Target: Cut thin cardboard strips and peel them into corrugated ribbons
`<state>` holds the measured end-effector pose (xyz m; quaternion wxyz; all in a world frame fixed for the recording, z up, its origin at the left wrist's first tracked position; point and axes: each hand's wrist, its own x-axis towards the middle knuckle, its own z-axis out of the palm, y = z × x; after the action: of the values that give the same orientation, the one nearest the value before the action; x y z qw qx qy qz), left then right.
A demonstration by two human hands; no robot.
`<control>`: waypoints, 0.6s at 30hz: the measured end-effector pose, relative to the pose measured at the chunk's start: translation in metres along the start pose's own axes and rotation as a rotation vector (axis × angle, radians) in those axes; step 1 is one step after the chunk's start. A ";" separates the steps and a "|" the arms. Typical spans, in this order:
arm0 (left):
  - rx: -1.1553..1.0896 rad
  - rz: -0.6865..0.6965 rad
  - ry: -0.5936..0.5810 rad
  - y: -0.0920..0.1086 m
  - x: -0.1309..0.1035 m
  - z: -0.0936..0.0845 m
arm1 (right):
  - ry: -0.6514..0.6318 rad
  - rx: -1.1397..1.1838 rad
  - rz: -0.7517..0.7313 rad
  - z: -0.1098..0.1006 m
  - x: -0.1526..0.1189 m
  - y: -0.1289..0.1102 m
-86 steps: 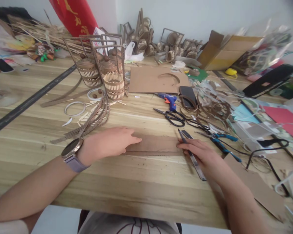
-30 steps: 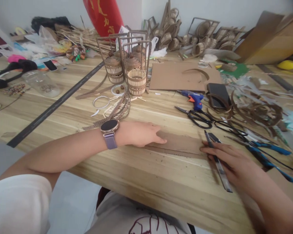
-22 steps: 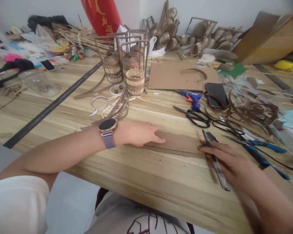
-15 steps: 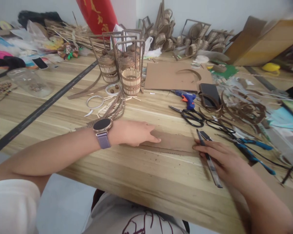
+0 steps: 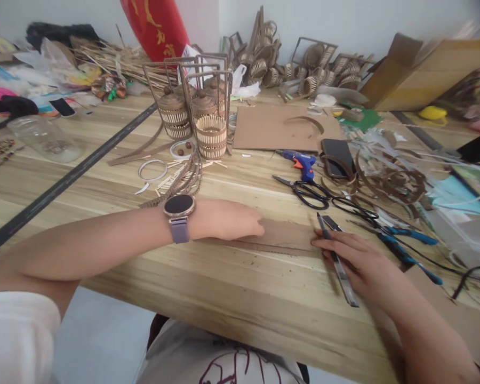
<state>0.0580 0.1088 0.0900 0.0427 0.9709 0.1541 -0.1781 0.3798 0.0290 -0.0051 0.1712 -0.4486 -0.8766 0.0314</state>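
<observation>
A strip of brown cardboard (image 5: pixel 288 236) lies flat on the wooden table in front of me. My left hand (image 5: pixel 236 220), with a watch (image 5: pixel 179 205) on its wrist, rests on the strip's left part. Its fingers are curled down and mostly hidden, so what they grip cannot be made out. At the strip's right end, my right hand (image 5: pixel 350 253) touches the cardboard with its fingertips and has a pen (image 5: pixel 342 274) between its fingers. A dark flat tool (image 5: pixel 331 223) lies just beyond those fingers.
Scissors (image 5: pixel 310 194), a blue glue gun (image 5: pixel 302 162), a phone (image 5: pixel 338 157) and pliers (image 5: pixel 412 234) lie beyond and right of my right hand. Small baskets (image 5: pixel 211 136) and a cardboard sheet (image 5: pixel 276 128) are farther back. A long black strip (image 5: pixel 76 170) crosses the left side.
My left hand has shifted slightly right along the cardboard, and its extended finger is now drawn in. The whole view has moved a little. My right hand still holds the pen.
</observation>
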 end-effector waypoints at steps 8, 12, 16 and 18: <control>-0.039 0.007 -0.162 0.002 0.026 -0.021 | 0.000 0.031 0.008 -0.005 0.004 -0.006; -0.040 -0.043 -0.317 0.004 0.047 -0.034 | -0.004 0.042 0.035 -0.008 0.007 -0.011; -0.100 -0.031 -0.372 0.001 0.064 -0.033 | 0.082 0.076 0.123 -0.017 0.003 -0.017; -0.116 -0.034 -0.404 0.000 0.067 -0.031 | 0.209 0.073 0.280 -0.021 -0.001 -0.021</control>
<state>0.1278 0.1325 0.0949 0.1256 0.9087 0.1689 -0.3606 0.3710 0.0131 0.0190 0.2715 -0.5607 -0.7812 0.0403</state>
